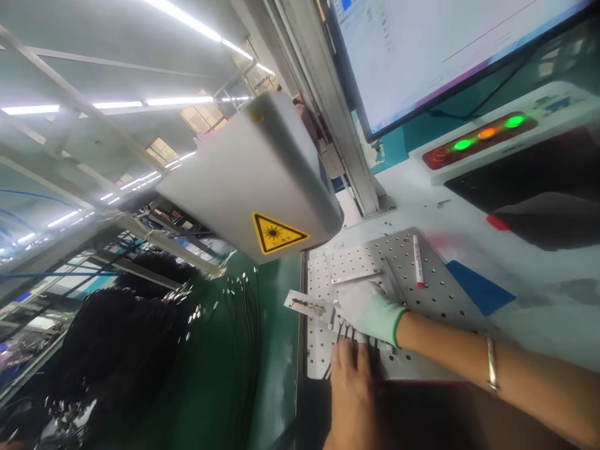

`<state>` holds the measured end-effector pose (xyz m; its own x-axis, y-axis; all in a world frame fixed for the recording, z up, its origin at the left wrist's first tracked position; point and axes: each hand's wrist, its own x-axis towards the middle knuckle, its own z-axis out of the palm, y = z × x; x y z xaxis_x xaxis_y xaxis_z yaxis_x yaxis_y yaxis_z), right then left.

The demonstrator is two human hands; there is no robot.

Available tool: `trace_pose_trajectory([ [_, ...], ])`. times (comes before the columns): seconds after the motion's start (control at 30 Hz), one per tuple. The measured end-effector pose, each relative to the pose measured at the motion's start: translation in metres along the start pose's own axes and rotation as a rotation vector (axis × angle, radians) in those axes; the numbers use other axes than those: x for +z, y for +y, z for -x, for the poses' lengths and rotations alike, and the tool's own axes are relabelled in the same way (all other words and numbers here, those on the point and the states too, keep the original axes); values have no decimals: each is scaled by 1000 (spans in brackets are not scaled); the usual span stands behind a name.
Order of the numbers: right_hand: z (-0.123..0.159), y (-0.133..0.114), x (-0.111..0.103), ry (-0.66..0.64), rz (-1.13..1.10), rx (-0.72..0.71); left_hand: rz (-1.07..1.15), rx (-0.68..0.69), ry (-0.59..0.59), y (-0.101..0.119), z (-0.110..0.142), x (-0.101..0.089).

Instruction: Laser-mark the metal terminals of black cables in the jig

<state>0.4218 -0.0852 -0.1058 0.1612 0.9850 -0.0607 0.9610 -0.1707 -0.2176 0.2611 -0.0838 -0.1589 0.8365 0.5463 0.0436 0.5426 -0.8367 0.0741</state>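
My left hand (350,378), bare, reaches up from the bottom with its fingers bent over thin black cables (341,331). Small metal connectors stick out past its fingertips. My right hand (375,309) wears a white and pale green glove and comes in from the right. It lies just above the left hand, over the connectors and beside a slotted metal strip (307,306). The gloved fingers blur into the pale metal, so their grip is unclear. Under both hands lies a perforated metal plate (319,353), with a metal bar (356,276) on it.
A white machine head with a yellow laser warning sign (279,233) overhangs the plate's left side. A marker (418,261) and a blue sheet (480,287) lie at right. Several cables (244,312) rest on the green surface, near a black cable pile (126,337). A monitor (450,56) stands behind.
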Motion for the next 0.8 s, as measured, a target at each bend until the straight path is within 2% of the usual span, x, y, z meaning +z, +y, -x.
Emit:
trace_pose_trajectory([
  [0.1, 1, -3, 0, 26, 17, 7, 28, -4, -46, 2, 0, -8],
  [0.23, 4, -1, -6, 49, 58, 18, 77, -88, -116, 8, -7, -28],
  [0.4, 5, 11, -11, 55, 71, -66, 160, -181, -179, 17, -14, -52],
  [0.6, 8, 16, -11, 75, 11, -65, 195, -223, -136, 17, -16, -64],
  [0.67, 9, 16, -9, 76, -15, -49, 178, -224, -108, 8, -17, -71],
  [0.8, 10, 19, -8, 68, -77, -10, 145, -230, 28, -23, -17, -88],
])
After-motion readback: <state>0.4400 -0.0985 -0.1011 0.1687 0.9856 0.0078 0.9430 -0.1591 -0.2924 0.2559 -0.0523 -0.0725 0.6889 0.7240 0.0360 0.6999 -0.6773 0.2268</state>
